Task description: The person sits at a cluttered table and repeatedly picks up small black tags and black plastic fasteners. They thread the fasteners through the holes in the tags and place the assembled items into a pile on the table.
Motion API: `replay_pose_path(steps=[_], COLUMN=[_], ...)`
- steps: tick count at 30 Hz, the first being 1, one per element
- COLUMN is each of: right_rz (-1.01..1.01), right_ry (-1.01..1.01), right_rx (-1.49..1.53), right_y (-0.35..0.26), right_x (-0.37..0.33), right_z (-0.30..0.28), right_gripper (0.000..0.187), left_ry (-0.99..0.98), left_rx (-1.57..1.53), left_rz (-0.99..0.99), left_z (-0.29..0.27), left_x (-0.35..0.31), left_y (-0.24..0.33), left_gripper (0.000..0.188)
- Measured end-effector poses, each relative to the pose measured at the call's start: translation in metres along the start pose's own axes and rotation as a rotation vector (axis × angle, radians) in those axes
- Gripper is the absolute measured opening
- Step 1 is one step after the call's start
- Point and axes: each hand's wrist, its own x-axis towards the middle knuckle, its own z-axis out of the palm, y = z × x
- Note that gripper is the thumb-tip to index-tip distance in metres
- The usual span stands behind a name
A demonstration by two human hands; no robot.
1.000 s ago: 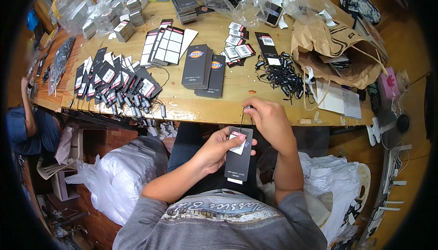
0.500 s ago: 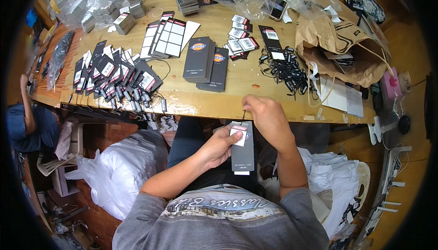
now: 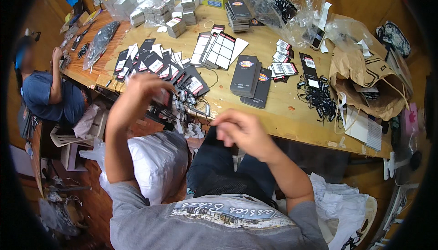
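Note:
My left hand [image 3: 142,88] hangs over the near edge of a heap of finished hang tags [image 3: 153,63], its fingers bent downward and blurred. A tag with a pale label shows just below those fingers; whether they grip it I cannot tell. Black cords with small plastic ends [image 3: 186,98] trail from the heap over the table edge. Beside them my right hand [image 3: 242,131] is at the table's front edge, fingers loosely curled and apart, with nothing visible in it. Right of centre lies a stack of dark hang tags [image 3: 245,79], with another stack [image 3: 261,92] partly under it.
White sticker sheets [image 3: 219,49], small barcode tags [image 3: 284,61] and a tangle of black cords [image 3: 317,97] lie on the table [image 3: 278,122]. At the right stands a paper bag [image 3: 365,77]. A white plastic sack [image 3: 159,163] is below; another person [image 3: 52,90] sits at far left.
The dark tag with its label and cord has left the space before my chest. My left hand has swung left to the heap; my right hand has moved left and down. The view has shifted left.

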Motion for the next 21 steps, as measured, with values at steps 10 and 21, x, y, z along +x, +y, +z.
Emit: replay_pose_path(steps=[10,21], right_rz=[-0.411,0.271], right_ry=[0.332,0.187], right_rx=[-0.999,-1.322], right_y=[-0.002,-0.023], right_x=[0.052,0.104], right_z=[-0.020,-0.096], right_gripper=[0.016,0.072], left_ry=[0.074,-0.146], left_rx=[0.378,0.449], left_rz=[0.082,-0.057], left_z=[0.012,0.067], left_x=[0.120,0.227], left_y=[-0.076,-0.034], left_gripper=[0.028,0.075])
